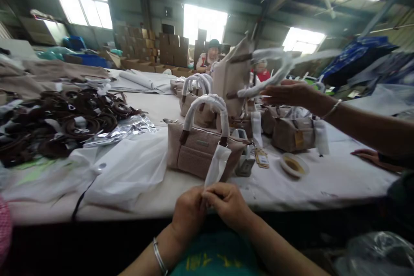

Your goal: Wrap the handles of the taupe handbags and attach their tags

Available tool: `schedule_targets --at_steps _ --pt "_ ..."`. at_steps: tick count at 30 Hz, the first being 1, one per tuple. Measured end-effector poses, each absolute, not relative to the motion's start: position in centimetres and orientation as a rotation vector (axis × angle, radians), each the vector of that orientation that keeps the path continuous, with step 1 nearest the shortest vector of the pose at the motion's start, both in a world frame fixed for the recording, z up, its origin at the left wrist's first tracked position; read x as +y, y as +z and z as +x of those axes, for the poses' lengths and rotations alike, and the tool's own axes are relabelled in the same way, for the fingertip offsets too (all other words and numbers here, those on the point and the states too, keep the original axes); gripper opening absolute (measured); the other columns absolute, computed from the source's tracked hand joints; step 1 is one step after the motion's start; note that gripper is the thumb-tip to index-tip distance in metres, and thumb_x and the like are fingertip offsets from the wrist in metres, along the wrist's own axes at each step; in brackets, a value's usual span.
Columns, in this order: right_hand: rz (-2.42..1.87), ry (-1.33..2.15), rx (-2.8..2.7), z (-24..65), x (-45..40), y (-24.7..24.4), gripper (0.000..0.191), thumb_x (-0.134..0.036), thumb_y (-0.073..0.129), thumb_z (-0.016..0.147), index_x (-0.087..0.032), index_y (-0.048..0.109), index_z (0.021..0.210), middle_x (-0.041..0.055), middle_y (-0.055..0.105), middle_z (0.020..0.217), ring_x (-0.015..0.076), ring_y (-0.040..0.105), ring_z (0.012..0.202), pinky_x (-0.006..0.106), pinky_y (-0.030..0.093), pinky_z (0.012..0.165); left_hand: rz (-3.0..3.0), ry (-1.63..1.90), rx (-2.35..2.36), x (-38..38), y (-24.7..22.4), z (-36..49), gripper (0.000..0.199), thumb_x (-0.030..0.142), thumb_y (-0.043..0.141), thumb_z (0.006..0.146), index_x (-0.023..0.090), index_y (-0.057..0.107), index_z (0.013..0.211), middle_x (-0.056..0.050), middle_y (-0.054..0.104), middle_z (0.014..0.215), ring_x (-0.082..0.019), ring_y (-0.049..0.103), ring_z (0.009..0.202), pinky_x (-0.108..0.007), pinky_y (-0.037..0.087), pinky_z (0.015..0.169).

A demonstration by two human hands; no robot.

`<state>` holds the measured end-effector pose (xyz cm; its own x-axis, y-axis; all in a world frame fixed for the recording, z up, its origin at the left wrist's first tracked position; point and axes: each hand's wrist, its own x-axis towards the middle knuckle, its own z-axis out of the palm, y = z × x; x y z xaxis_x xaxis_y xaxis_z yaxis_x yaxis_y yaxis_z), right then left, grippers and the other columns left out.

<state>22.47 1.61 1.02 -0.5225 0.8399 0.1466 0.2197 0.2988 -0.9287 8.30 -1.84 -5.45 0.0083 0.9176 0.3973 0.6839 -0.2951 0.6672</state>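
A pinkish-beige handbag [197,151] stands on the white table [339,181] in front of me, its handles [207,108] wrapped in white foam. A white wrapping strip [217,164] hangs from its front handle down to my hands. My left hand [189,212] and my right hand [229,205] are pressed together at the table's near edge, both pinching the strip's lower end. A metal bangle [159,257] sits on my left wrist.
A co-worker's arm [355,120] reaches in from the right, its hand lifting another wrapped bag [233,75]. More bags [293,133], a tape roll [293,165], a tape dispenser [245,160] and tags stand behind. Brown straps [61,123] and plastic bags [126,168] lie left.
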Motion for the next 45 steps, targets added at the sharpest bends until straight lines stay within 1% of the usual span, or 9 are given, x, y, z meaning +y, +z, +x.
schedule_targets --at_steps 4,11,14,19,27,33,38,42,45 --pt "-1.288 1.025 -1.922 21.4 2.3 -0.1 0.029 -0.028 0.059 0.085 -0.016 0.069 0.061 0.0005 0.065 0.057 0.0133 0.058 0.057 0.022 0.04 0.056 2.235 1.132 1.799 -2.2 -5.9 8.3 0.024 0.015 0.042 0.095 0.017 0.062 0.081 -0.005 0.069 0.072 -0.021 0.066 0.064 -0.03 0.052 0.06" --pt "-1.499 0.82 -2.006 21.4 1.8 -0.3 0.027 -0.028 0.058 0.082 -0.017 0.068 0.059 0.0018 0.066 0.056 0.0145 0.058 0.056 0.024 0.037 0.056 2.409 1.077 1.851 -2.7 -6.3 8.2 0.02 0.012 0.041 0.093 0.018 0.058 0.087 -0.006 0.068 0.072 -0.023 0.066 0.06 -0.033 0.054 0.055" --pt "-1.509 0.758 -2.012 21.3 1.7 -0.4 0.026 -0.028 0.059 0.08 -0.018 0.066 0.058 0.0021 0.066 0.057 0.0149 0.058 0.056 0.025 0.036 0.056 2.306 1.193 1.943 -2.9 -6.7 8.3 0.018 0.023 0.042 0.097 0.014 0.057 0.102 -0.007 0.07 0.069 -0.022 0.067 0.056 -0.031 0.054 0.052" --pt "-1.453 0.744 -2.004 21.0 1.9 -0.7 0.027 -0.029 0.058 0.081 -0.019 0.065 0.057 0.0019 0.066 0.057 0.0156 0.058 0.057 0.026 0.037 0.057 2.241 1.302 1.939 -3.1 -7.3 8.0 0.037 0.03 0.041 0.099 0.009 0.047 0.13 -0.012 0.075 0.084 -0.021 0.072 0.064 -0.029 0.057 0.061" --pt "-1.366 0.802 -2.016 21.7 1.0 0.0 0.026 -0.028 0.056 0.085 -0.018 0.07 0.065 0.0024 0.069 0.063 0.0167 0.061 0.061 0.026 0.041 0.06 2.095 1.357 1.707 -2.7 -5.6 7.8 0.027 0.022 0.044 0.097 0.017 0.065 0.112 -0.01 0.075 0.096 -0.02 0.072 0.085 -0.031 0.059 0.081" --pt "-1.313 0.856 -1.979 22.6 0.0 0.5 0.021 -0.023 0.055 0.086 -0.022 0.076 0.082 0.0031 0.075 0.079 0.0209 0.068 0.075 0.029 0.047 0.072 2.021 1.402 1.63 -2.3 -4.7 7.9 0.028 0.017 0.046 0.094 0.015 0.067 0.112 -0.01 0.074 0.095 -0.019 0.07 0.086 -0.032 0.058 0.082" --pt "-1.349 0.812 -1.895 23.0 0.2 -0.6 0.018 -0.025 0.058 0.084 -0.021 0.074 0.089 0.0041 0.075 0.081 0.021 0.068 0.075 0.029 0.048 0.072 1.776 1.401 1.572 -2.3 -4.1 8.2 0.027 0.022 0.049 0.092 0.019 0.071 0.108 -0.008 0.075 0.102 -0.02 0.07 0.093 -0.031 0.056 0.087" --pt "-1.416 0.761 -1.858 23.1 0.7 -1.1 0.009 -0.026 0.06 0.081 -0.02 0.065 0.075 0.0014 0.068 0.067 0.0172 0.061 0.061 0.027 0.044 0.061 1.472 1.303 1.451 -2.4 -3.6 8.4 0.028 0.029 0.053 0.09 0.021 0.073 0.107 -0.005 0.076 0.102 -0.02 0.07 0.092 -0.031 0.055 0.085" --pt "-1.446 0.765 -1.854 23.3 1.3 -1.5 0.013 -0.029 0.06 0.08 -0.021 0.058 0.07 -0.0002 0.063 0.062 0.0154 0.058 0.058 0.026 0.041 0.057 1.276 1.253 1.376 -2.2 -3.6 8.3 0.032 0.035 0.056 0.086 0.017 0.073 0.107 -0.007 0.076 0.102 -0.022 0.069 0.091 -0.032 0.055 0.082"
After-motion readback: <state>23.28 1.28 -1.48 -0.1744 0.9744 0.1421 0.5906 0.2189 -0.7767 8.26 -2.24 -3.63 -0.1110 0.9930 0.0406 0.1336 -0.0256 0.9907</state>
